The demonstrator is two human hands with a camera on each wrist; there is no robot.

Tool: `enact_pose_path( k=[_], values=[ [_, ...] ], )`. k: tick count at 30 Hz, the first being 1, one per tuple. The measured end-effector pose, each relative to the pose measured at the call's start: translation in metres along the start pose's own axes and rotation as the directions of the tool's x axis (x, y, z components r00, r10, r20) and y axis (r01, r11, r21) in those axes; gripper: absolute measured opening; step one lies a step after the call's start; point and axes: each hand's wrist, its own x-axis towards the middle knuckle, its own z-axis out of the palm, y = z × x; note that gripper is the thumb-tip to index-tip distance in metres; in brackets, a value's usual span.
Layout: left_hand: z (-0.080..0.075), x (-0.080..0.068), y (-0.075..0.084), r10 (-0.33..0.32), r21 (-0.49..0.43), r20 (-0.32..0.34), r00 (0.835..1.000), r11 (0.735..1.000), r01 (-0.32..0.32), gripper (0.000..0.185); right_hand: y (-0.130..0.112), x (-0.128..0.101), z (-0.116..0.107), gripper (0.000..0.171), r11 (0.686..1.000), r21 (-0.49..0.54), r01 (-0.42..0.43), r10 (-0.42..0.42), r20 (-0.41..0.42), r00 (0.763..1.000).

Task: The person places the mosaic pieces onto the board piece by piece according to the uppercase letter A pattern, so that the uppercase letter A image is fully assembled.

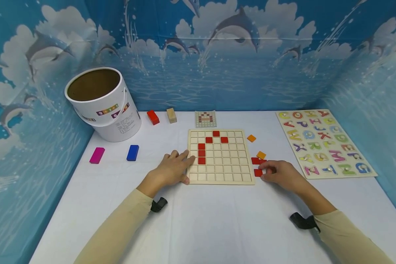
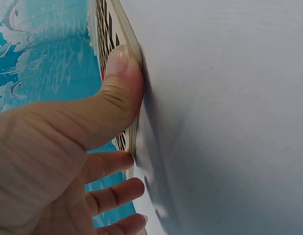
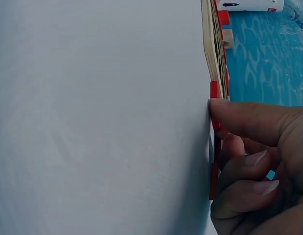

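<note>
A wooden grid board (image 1: 231, 178) lies on the table with several red squares in its cells, forming a bent line. My left hand (image 1: 173, 169) rests at its left side, fingers spread. In the left wrist view the thumb (image 2: 119, 73) presses against the board's edge. Right of the board, my right hand (image 1: 280, 175) pinches a red square tile (image 1: 258, 172) between thumb and index finger, low at the tabletop. The other fingers are curled in the right wrist view. Two more red tiles (image 1: 255, 160) lie just beyond the fingertips, beside an orange tile (image 1: 261, 155).
A small pattern card (image 1: 205, 119) lies behind the board. Another orange tile (image 1: 251, 138) is at its right. An alphabet board (image 1: 326, 145) lies far right. At left stand a white bucket (image 1: 113, 124) and red (image 1: 153, 117), wooden (image 1: 171, 115), blue (image 1: 132, 153) and pink blocks (image 1: 97, 155).
</note>
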Motion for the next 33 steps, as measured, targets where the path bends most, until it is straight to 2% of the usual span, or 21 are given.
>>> enact_pose_path(
  k=[6, 11, 14, 16, 18, 22, 27, 33],
  values=[
    [-0.001, 0.002, -0.002, 0.0, 0.012, -0.002, 1.0, 1.0, 0.0, 0.093, -0.004, 0.002, 0.0, 0.024, 0.999, -0.036, -0.004, 0.003, -0.024, 1.0],
    [-0.002, 0.002, -0.002, 0.001, 0.015, -0.004, 1.0, 1.0, -0.001, 0.094, -0.004, 0.003, -0.003, 0.022, 1.0, -0.016, -0.013, 0.012, -0.037, 0.999],
    [-0.004, 0.002, -0.001, 0.004, 0.015, -0.006, 1.0, 1.0, -0.004, 0.094, -0.002, 0.004, -0.005, 0.023, 0.998, 0.044, -0.038, 0.04, -0.031, 0.999],
    [-0.005, 0.002, -0.001, 0.006, 0.016, -0.009, 1.0, 1.0, -0.006, 0.093, -0.002, 0.005, -0.007, 0.027, 0.989, 0.134, -0.067, 0.071, -0.026, 0.997],
    [-0.005, 0.001, -0.001, 0.006, 0.017, -0.011, 1.0, 1.0, -0.006, 0.093, -0.003, 0.008, -0.01, 0.033, 0.964, 0.252, -0.084, 0.093, -0.027, 0.995],
    [-0.005, 0.001, -0.002, 0.001, 0.01, -0.011, 1.0, 1.0, -0.001, 0.093, -0.006, 0.016, -0.017, 0.045, 0.877, 0.477, -0.053, 0.078, -0.031, 0.996],
    [-0.004, 0.001, -0.001, -0.005, -0.004, -0.011, 1.0, 1.0, 0.005, 0.092, -0.014, 0.031, -0.016, 0.048, 0.809, 0.587, -0.028, 0.046, -0.016, 0.999],
    [0.0, 0.001, -0.001, 0.004, -0.006, -0.002, 1.0, 1.0, -0.004, 0.093, -0.029, 0.053, -0.003, 0.056, 0.768, 0.639, -0.035, 0.046, -0.001, 0.999]
  ],
)
